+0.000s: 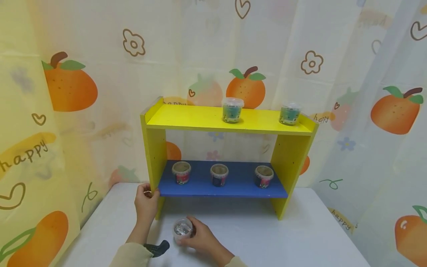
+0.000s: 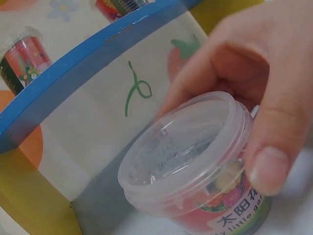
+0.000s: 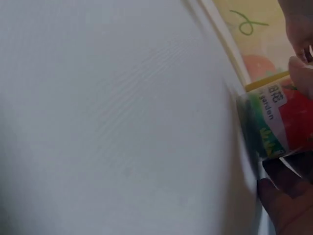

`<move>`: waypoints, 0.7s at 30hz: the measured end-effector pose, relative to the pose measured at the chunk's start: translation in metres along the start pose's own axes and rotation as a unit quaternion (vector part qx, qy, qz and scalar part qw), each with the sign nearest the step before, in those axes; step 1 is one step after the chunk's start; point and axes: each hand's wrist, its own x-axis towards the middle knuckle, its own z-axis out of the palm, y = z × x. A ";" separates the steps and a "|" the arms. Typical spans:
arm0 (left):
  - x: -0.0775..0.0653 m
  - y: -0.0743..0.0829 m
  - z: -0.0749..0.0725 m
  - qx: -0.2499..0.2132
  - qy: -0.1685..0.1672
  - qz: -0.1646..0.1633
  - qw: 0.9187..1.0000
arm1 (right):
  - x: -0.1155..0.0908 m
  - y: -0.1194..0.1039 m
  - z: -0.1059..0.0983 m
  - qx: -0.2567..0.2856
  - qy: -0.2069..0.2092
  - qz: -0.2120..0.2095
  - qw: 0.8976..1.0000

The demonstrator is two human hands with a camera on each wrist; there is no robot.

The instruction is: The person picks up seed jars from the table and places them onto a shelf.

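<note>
My right hand grips a small clear plastic cup at the white table, low in front of the shelf's left side. In the left wrist view, the cup shows a red label with flowers and printed text, and the right thumb presses its near side. Part of the same cup appears at the right wrist view's edge. My left hand holds the front edge of the yellow left side panel, level with the blue board, with fingers curled and thumb at the edge.
Three cups stand on the blue board: left, middle and right. Two green-labelled cups stand on the yellow top board. A black strap piece juts from the left wrist. A printed curtain hangs behind.
</note>
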 end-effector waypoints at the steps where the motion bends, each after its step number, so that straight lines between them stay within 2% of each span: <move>1: 0.000 -0.001 0.000 -0.001 0.001 0.001 1.000 | 0.000 0.001 0.000 0.008 -0.001 0.001 1.000; 8: 0.000 -0.005 0.002 -0.005 0.014 0.006 1.000 | -0.001 0.003 0.001 0.048 -0.004 0.019 0.999; 21: 0.000 -0.004 0.002 0.000 0.018 0.003 1.000 | -0.005 -0.002 0.000 0.052 -0.006 0.014 0.999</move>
